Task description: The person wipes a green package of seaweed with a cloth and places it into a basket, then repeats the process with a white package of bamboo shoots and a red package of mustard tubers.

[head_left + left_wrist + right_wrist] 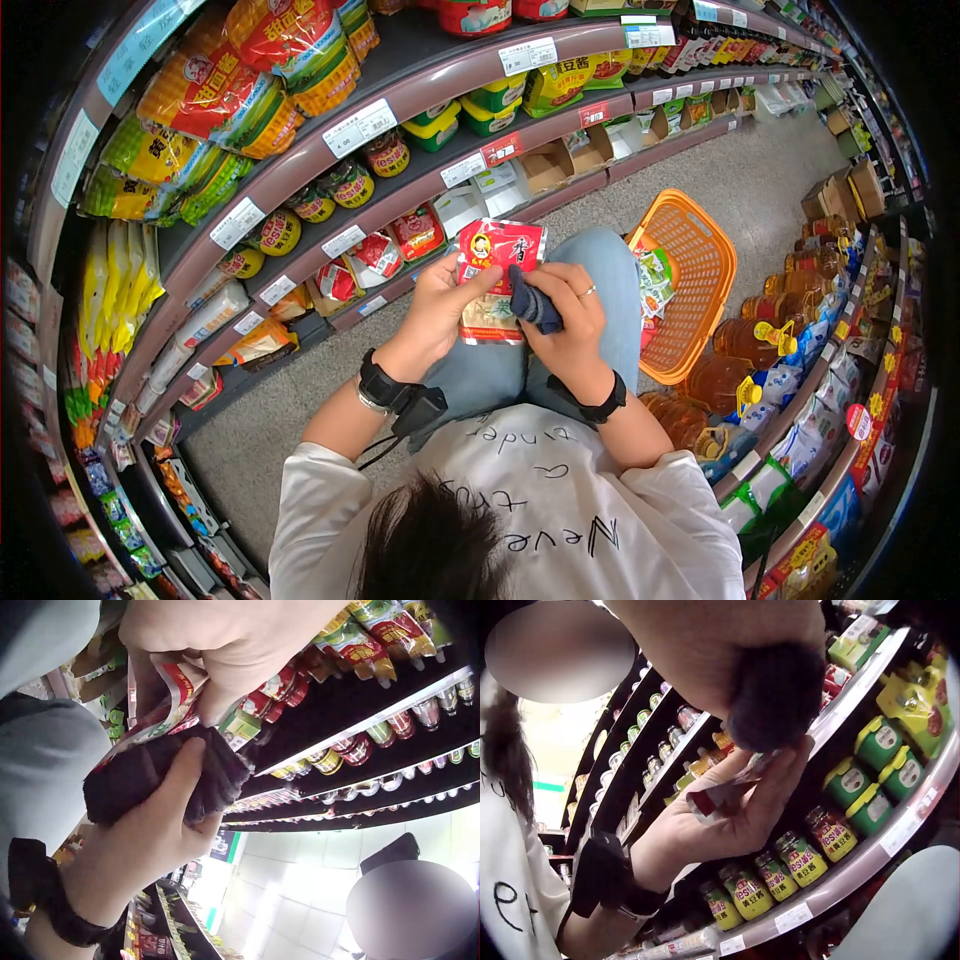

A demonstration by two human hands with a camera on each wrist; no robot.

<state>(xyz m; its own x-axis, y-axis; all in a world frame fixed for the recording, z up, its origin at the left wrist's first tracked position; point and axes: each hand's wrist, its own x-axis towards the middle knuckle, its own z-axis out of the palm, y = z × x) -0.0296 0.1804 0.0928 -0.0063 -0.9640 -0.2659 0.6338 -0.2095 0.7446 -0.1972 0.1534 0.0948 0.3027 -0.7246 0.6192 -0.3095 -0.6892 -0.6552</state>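
Note:
In the head view, my left hand pinches a red food packet by its left side, thumb across its front. The packet stands over the lap, its printed face toward the head camera. My right hand grips a folded dark grey cloth that lies against the packet's right side and covers part of its print. From the left wrist, the bunched cloth shows in the right hand, thumb on top, beside the packet's edge. In the right wrist view, the cloth hides much of the packet.
An orange basket with several packets inside stands on the floor at the right knee. Curved shelves with jars, tubs and bags run along the left and front. Large oil bottles line the right side.

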